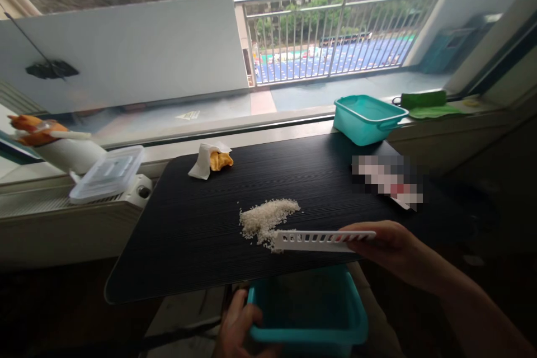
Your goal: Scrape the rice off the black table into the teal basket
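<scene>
My right hand [388,240] is closed on one end of a white slotted plastic strip [310,243], held on edge above the front of the table. The strip's left end touches a pile of white rice grains [266,219], with loose grains around it. Below the table's front edge, my left hand [241,321] grips the left wall of a teal plastic basin [310,335], its fingers curled over the rim. The basin stands close under the edge. Its inside is dark, and I cannot make out the contents.
On the black table [176,235] lies a crumpled white and yellow cloth [218,161]. A second teal basin [369,120] stands at the far right edge, and a blurred-out flat item [386,179] lies nearer. At left, a clear plastic lid [109,173] rests by the windowsill.
</scene>
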`<state>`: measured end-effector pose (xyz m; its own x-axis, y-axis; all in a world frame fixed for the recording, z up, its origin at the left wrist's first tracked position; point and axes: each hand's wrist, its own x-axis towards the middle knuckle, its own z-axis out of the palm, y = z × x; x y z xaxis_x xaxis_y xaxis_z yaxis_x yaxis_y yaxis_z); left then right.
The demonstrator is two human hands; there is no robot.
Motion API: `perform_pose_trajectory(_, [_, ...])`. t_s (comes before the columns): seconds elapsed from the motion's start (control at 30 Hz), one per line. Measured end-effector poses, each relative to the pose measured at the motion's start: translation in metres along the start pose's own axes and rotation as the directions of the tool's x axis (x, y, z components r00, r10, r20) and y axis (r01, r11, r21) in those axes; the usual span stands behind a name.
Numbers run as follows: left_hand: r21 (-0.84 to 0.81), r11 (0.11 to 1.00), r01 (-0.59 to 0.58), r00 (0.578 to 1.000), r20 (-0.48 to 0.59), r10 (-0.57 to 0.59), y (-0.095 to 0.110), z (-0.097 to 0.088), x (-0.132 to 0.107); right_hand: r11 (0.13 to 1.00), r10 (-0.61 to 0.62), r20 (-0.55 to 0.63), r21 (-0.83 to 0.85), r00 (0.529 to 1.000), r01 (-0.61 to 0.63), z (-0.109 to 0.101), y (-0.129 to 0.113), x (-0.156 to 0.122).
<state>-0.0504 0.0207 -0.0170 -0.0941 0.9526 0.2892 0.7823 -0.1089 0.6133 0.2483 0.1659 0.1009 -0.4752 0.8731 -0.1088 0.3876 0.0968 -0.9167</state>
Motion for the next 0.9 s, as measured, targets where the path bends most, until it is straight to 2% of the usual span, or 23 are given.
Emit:
perform_pose_trajectory(0.1, [-0.011, 1.0, -0.012, 1.0, 0.023, 0.012, 0.005, -0.004, 0.006, 1.0, -0.004, 0.017, -0.008, 1.0, 0.004, -0.002, 0.003, -0.001])
perform_pose_trajectory(0.2, [-0.018, 0.999, -0.039, 0.997, 0.066, 0.04, 0.004, -0.01, 0.01, 1.0, -0.019, -0.031, 0.009, 0.999, 0.02, -0.003, 0.006, 0.002])
perform_pose_trajectory(0.3, [-0.01, 1.0, -0.021, 0.996, 0.089, 0.022, 0.004, -0.013, 0.012, 0.999, -0.031, -0.06, 0.015, 0.998, 0.032, -0.001, 0.008, 0.007])
perform_pose_trajectory(0.4, [0.007, 1.0, 0.004, 0.997, 0.071, -0.005, 0.004, -0.013, 0.012, 0.999, -0.03, -0.04, 0.012, 0.999, 0.031, -0.001, 0.007, 0.006])
perform_pose_trajectory(0.63, [-0.028, 0.999, 0.034, 0.989, 0.142, -0.03, 0.008, -0.013, 0.012, 0.999, -0.044, 0.006, -0.001, 0.999, 0.044, -0.01, 0.003, -0.007])
perform_pose_trajectory(0.77, [-0.052, 0.997, 0.048, 0.993, 0.113, -0.042, 0.011, -0.013, 0.014, 1.0, -0.027, -0.048, 0.01, 0.999, 0.027, -0.013, 0.006, -0.007])
perform_pose_trajectory(0.9, [-0.075, 0.996, 0.051, 0.994, 0.097, -0.044, 0.013, -0.012, 0.015, 1.0, -0.02, 0.03, 0.022, 0.999, 0.019, -0.014, 0.004, -0.011])
